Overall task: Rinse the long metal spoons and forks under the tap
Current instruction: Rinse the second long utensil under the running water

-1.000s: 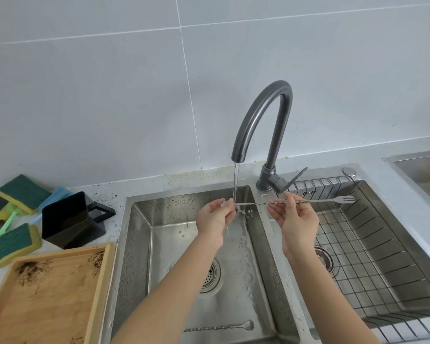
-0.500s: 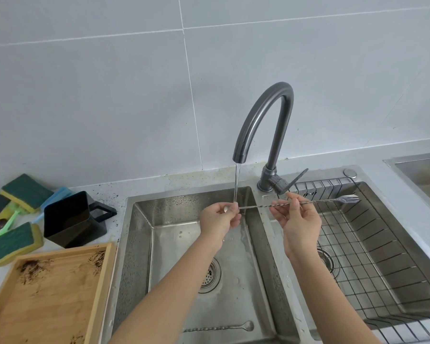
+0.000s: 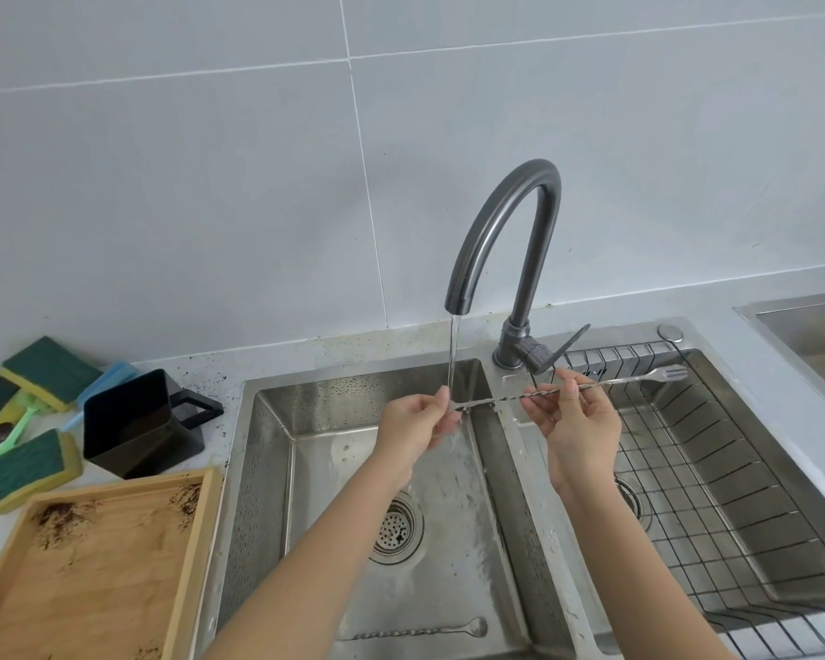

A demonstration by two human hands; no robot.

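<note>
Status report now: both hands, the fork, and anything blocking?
Left hand and right hand both pinch the long fork, level. Water hits its left end. Spoon waits in the basin. Nothing blocking.

Tap [image 3: 506,231]: you see dark metal, smooth, satin sheen.
Sink [image 3: 267,469]: brushed steel, wet and speckled.
Fork [image 3: 591,388]: your bright, glossy metal, twisted shaft.
Rack [image 3: 715,469]: thin dark wire.
Tray [image 3: 101,564]: matt pale wood, dirt-stained.
Cup [image 3: 139,421]: black plastic, slightly glossy.
Sponges [image 3: 20,464]: rough green scouring face.
Wall [image 3: 210,183]: smooth glazed tile.

Kitchen — double sink [image 3: 506,469], tap [image 3: 506,221], sponges [image 3: 48,371]
</note>
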